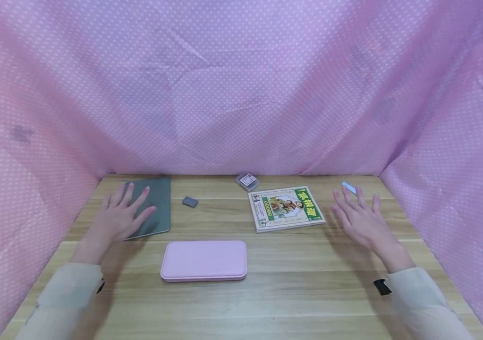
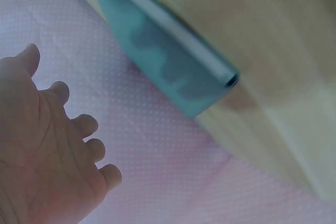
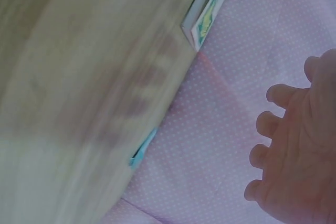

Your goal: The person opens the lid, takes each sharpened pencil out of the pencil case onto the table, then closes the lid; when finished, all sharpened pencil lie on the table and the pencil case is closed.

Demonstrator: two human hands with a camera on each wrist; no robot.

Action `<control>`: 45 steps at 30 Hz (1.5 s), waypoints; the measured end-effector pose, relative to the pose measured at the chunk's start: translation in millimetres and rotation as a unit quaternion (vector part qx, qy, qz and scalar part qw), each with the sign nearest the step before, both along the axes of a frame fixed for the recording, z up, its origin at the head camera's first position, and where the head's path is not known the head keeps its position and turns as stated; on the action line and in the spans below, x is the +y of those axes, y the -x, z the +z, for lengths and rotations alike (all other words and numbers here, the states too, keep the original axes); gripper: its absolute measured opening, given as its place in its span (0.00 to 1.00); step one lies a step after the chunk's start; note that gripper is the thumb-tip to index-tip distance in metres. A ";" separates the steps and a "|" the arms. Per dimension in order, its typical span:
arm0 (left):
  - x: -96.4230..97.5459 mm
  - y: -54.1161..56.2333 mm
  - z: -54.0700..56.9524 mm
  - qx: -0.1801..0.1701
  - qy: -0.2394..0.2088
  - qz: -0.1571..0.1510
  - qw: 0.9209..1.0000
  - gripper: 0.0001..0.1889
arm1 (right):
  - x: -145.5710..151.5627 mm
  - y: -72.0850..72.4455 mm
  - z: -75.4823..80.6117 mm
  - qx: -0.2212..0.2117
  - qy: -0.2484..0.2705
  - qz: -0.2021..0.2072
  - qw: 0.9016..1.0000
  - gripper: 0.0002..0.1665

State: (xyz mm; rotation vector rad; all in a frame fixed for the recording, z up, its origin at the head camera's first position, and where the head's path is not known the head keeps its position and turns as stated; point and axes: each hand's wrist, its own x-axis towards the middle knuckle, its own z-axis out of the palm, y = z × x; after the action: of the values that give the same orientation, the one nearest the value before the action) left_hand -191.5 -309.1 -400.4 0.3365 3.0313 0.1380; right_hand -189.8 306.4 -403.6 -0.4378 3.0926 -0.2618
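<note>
Green notebook (image 1: 161, 203) lay below the left hand (image 1: 118, 218), a book (image 1: 285, 208) near the right hand (image 1: 364, 225); fingers (image 1: 140, 198) were spread, holding nothing.

Pink polka-dot cloth (image 1: 241, 118) hung on three sides of a wood-grain surface (image 1: 292, 297) before us, forming a curtained booth; a book (image 1: 285, 208) and flat pink case (image 1: 204, 259) lent a study-corner look.

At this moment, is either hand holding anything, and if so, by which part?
Nothing is held: the left hand and right hand both hover empty above the table.
</note>
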 end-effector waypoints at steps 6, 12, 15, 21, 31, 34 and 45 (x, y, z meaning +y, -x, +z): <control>4.3 2.0 22.2 0.013 0.013 -0.010 1.000 0.41 | -3.0 1.8 17.4 0.018 -0.019 0.011 1.000 0.40; 7.6 -3.1 42.4 0.068 0.104 -0.062 0.990 0.38 | -17.7 4.2 44.7 0.057 -0.045 0.032 0.997 0.40; 13.0 -6.1 49.1 0.083 0.119 -0.067 0.987 0.38 | -28.9 1.1 55.6 0.073 -0.067 0.040 0.994 0.40; 29.2 -15.7 55.1 0.114 0.092 -0.109 0.983 0.37 | -57.4 -8.3 57.5 0.132 -0.098 0.078 0.983 0.41; 47.0 -43.1 13.4 0.186 -0.022 -0.296 0.936 0.38 | -104.7 -27.6 31.0 0.135 0.006 0.211 0.968 0.46; 50.1 -50.8 0.4 0.182 -0.062 -0.332 0.924 0.38 | -119.4 -33.6 22.6 0.112 0.031 0.248 0.962 0.45; 57.4 -68.4 -33.8 0.149 -0.073 -0.366 0.916 0.44 | -163.9 -40.2 -11.9 0.049 -0.016 0.325 0.944 0.50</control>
State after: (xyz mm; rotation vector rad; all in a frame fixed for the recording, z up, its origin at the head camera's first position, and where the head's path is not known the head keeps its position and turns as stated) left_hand -123.1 -251.6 -434.2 1.5906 2.9233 0.2735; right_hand -149.7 142.4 -415.5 -1.4498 2.8174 -0.1760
